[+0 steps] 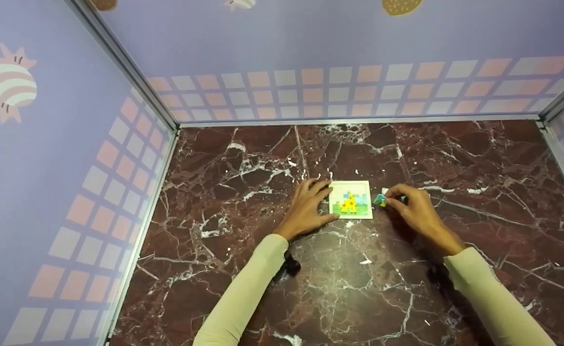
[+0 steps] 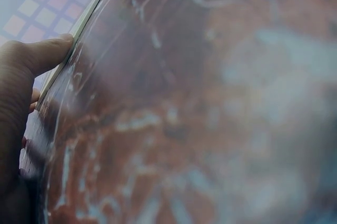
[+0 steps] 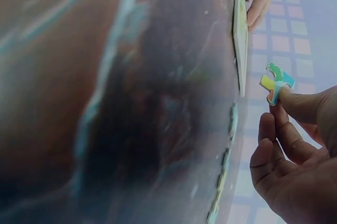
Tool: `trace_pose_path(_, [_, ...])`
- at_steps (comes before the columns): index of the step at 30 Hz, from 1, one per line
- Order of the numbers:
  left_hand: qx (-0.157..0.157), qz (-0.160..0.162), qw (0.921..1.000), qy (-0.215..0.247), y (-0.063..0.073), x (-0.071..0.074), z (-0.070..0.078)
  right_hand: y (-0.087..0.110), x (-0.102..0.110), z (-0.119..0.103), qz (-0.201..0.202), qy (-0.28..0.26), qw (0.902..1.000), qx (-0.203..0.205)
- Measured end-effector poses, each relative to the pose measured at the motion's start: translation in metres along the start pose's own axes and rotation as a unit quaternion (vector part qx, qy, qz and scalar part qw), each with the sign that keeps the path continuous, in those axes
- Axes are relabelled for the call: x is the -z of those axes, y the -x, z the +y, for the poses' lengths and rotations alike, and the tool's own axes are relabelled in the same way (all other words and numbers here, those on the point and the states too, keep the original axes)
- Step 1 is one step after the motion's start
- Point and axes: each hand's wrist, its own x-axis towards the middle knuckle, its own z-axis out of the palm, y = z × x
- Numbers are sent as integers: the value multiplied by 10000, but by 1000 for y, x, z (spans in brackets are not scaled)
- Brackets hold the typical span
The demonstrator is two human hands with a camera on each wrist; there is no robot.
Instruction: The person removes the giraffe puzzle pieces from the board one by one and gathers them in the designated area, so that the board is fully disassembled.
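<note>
A small square jigsaw puzzle board (image 1: 350,218) with a pale frame lies on the marbled table. Inside it, a yellow giraffe picture shows on green and blue. My left hand (image 1: 308,204) holds the board at its left side, the thumb at the near corner and the fingers at the far one. Just right of the board, my right hand (image 1: 414,206) pinches a puzzle piece (image 3: 277,83) between thumb and index finger. That piece is green, blue and yellow with a rounded knob, and it is raised above the table in the right wrist view.
More thin puzzle pieces (image 3: 218,195) lie flat on the table near my right hand, seen edge-on. The dark red marbled table (image 1: 243,158) is bordered by lilac panels (image 1: 282,43) at the back and sides, printed with pink and white squares.
</note>
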Motion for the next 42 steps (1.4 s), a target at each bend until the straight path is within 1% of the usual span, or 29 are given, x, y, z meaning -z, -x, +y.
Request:
trace_pose_path(3, [-39,46,10000,-15,0,0,0,4,3,4,-59,0,10000,-10])
trace_pose_path(7, [-6,47,10000,-2,0,0,-1,7,6,10,-184,30,9998,-11])
trace_pose_path(13, [7,65,10000,71,1,0,-1,7,7,17,-329,127,9994,-56])
trace_pose_path(19, [-7,49,10000,20,0,-1,-1,5,6,20,-429,403,9983,-41])
trace_pose_path(23, [6,34,10000,7,0,-1,-1,5,6,19,-419,654,9970,31])
trace_pose_path(29, [19,10,10000,36,0,-1,-1,5,6,19,-344,805,9962,17])
trace_pose_path(38, [-51,105,9999,66,0,-1,-1,6,5,16,-324,871,9956,114])
trace_pose_path(42, [-58,100,9999,29,0,-2,-2,4,-1,12,-482,802,9956,94])
